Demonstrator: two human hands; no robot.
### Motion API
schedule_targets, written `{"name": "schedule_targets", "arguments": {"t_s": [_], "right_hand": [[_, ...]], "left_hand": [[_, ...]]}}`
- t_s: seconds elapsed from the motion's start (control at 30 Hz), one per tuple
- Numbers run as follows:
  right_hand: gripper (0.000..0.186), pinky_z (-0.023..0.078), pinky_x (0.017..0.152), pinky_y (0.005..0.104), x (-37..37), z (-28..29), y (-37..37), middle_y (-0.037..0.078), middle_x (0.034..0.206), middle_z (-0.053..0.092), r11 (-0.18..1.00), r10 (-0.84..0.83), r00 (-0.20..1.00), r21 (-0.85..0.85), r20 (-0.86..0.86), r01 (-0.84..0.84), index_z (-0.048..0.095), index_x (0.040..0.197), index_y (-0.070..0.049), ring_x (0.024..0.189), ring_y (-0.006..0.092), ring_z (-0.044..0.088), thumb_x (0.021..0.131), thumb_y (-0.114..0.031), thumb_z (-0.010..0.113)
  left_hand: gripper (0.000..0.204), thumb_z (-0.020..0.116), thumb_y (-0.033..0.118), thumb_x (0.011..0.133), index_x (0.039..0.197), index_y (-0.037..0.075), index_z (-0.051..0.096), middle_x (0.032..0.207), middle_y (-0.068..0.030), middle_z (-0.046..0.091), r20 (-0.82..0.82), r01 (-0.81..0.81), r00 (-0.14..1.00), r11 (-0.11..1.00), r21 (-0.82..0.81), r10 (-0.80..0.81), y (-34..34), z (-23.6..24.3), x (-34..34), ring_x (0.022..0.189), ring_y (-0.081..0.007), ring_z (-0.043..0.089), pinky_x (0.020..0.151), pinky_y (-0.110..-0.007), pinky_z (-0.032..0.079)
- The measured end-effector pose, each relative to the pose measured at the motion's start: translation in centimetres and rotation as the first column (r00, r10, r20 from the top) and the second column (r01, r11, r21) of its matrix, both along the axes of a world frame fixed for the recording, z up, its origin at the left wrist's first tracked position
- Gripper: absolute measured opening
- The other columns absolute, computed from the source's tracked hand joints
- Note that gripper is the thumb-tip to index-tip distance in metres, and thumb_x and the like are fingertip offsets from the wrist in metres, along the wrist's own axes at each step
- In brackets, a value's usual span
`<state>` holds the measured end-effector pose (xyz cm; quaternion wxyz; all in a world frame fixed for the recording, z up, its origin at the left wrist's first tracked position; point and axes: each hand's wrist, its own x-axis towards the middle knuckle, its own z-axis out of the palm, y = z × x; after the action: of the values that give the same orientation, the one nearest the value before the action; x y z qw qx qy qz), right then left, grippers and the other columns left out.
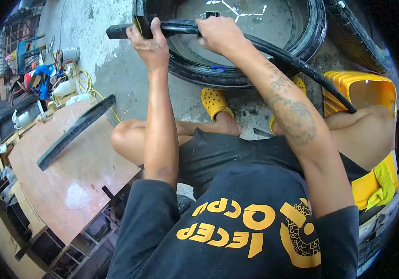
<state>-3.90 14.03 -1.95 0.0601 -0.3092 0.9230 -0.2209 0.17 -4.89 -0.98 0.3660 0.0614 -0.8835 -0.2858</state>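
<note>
A long, curved black rubber strip (297, 63) stretches in front of me, from its cut end at the far left down to my right knee. My left hand (149, 46) is closed near that left end, thumb on one side and fingers on the other. A dark flat edge with a yellowish rim also shows between them. Further along, my right hand (222, 35) wraps round the strip from above, next to a small dark block (212, 14). What lies under its fingers is hidden. Behind both hands rests a big black tire-like ring (236, 80), wet and shiny.
To my left a wooden board (83, 162) carries a short black strip (76, 132). Tools, a yellow cord (84, 79) and a metal can (71, 54) crowd the floor beyond it. A yellow crate (385, 88) stands at my right, near another tire (355, 37) and a yellow-green cloth (384, 185).
</note>
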Motion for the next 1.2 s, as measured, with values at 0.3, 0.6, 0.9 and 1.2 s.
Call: {"name": "schedule_targets", "arguments": {"t_s": [0.3,0.6,0.9,1.2], "right_hand": [[0.092,0.055,0.088,0.0442,-1.2,0.0,-0.4,0.021,0.099,0.073,0.976,-0.015,0.899,-0.187,0.438,0.107,0.070,0.129,-0.011,0.098,0.0347,0.071,0.076,-0.086,0.057],[0.074,0.054,0.081,0.0371,-1.7,-1.8,-0.2,0.015,0.091,0.074,0.926,0.086,0.887,-0.364,0.453,0.097,0.072,0.127,-0.011,0.089,0.0268,0.071,0.091,-0.073,0.054],[0.071,0.053,0.078,0.0387,-2.4,-2.2,1.6,0.015,0.089,0.072,0.976,0.082,0.810,-0.211,0.580,0.052,0.071,0.124,-0.007,0.092,0.0271,0.070,0.096,-0.069,0.049],[0.065,0.058,0.082,0.0487,-0.1,-1.0,2.1,0.022,0.098,0.072,0.999,0.009,0.997,0.039,0.082,-0.012,0.053,0.144,-0.009,0.094,0.0398,0.070,0.080,-0.002,0.061]], "left_hand": [[0.035,0.078,0.029,0.091,0.096,-0.001,0.060,0.093,-0.0113,0.060,-0.078,0.010,0.997,0.989,0.149,0.002,0.7,-1.0,0.4,0.081,-0.0253,0.060,0.074,-0.039,0.048],[0.035,0.078,0.030,0.092,0.101,-0.001,0.061,0.098,-0.0103,0.060,-0.070,0.022,0.998,0.973,0.230,-0.006,1.2,-1.0,0.6,0.088,-0.0250,0.062,0.080,-0.039,0.049],[0.034,0.076,0.029,0.094,0.104,0.000,0.062,0.099,-0.0092,0.057,-0.113,0.095,0.990,0.984,0.153,-0.078,1.2,-1.1,0.4,0.089,-0.0237,0.061,0.082,-0.039,0.048],[0.044,0.077,0.035,0.092,0.107,-0.004,0.063,0.103,-0.0147,0.057,0.039,-0.113,0.993,0.980,0.165,0.108,3.4,0.0,1.4,0.098,-0.0321,0.060,0.087,-0.045,0.047]]}}
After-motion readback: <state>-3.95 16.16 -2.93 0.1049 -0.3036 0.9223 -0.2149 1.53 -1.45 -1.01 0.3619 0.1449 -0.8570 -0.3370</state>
